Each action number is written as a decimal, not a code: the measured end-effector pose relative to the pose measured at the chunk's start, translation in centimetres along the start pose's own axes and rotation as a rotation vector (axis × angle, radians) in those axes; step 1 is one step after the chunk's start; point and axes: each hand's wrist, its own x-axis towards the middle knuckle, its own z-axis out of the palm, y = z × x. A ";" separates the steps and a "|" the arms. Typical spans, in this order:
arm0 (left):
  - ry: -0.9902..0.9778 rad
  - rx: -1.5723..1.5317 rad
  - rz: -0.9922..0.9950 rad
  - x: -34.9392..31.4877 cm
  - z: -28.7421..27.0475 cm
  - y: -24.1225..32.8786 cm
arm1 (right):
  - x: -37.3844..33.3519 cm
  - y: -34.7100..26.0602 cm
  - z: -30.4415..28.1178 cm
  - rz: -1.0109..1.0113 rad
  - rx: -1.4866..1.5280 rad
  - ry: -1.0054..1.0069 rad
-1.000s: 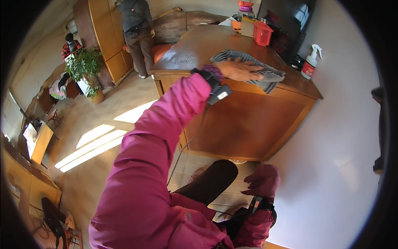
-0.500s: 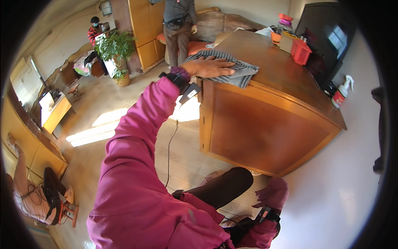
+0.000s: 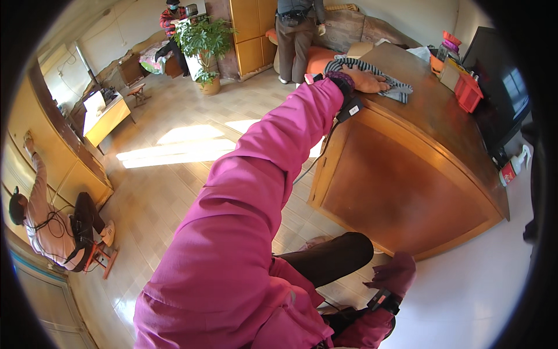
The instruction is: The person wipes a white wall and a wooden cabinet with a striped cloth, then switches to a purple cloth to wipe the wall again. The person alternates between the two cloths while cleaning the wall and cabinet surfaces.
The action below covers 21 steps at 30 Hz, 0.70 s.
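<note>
L hand (image 3: pixel 367 80) is lying flat, palm down, on a grey striped cloth (image 3: pixel 390 87), pressing it onto the wooden surface (image 3: pixel 430 128) near its far left corner. Fingers are spread over the cloth, not clenched round it. The cloth is sitting rumpled, w/ one part sticking out past the fingertips twd the middle of the top, another part trailing back behind the wrist. A pink sleeve (image 3: pixel 256 192) is stretching from the bottom of the view up to that hand, w/ a small black device strapped at the wrist.

R hand (image 3: pixel 392 273) is hanging low beside the surface's front panel, in a dark maroon glove or cuff; can't tell if it's open or closed, nothing visible in it.

Further along the top, a red basket (image 3: pixel 468 93) is standing near a dark screen (image 3: pixel 500 87). A spray bottle (image 3: pixel 512 166) is lying at the right end. Another person (image 3: pixel 295 32) is standing by the orange cabinet behind, and a potted plant (image 3: pixel 203 46) is sitting on the floor to the left.
</note>
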 end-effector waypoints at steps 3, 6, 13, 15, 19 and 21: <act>-0.008 0.029 0.060 -1.7 -0.3 -0.1 | -0.6 -1.2 1.5 0.234 0.012 0.037; 0.065 0.028 0.162 -3.5 0.0 -0.9 | -2.2 -2.5 4.0 0.198 -0.318 0.058; 0.436 0.254 0.408 -8.0 1.5 -2.9 | -3.0 -0.3 1.9 -0.096 -0.596 0.026; 0.521 0.100 0.264 -8.8 2.3 -2.4 | -2.0 0.8 -0.7 -0.087 -0.192 0.131; 0.791 0.114 0.272 -10.0 3.9 -1.4 | 0.3 3.0 -4.0 -0.174 0.050 0.260; 1.007 0.001 0.303 -10.5 5.6 -0.6 | 1.2 3.4 -4.7 -0.226 0.127 0.308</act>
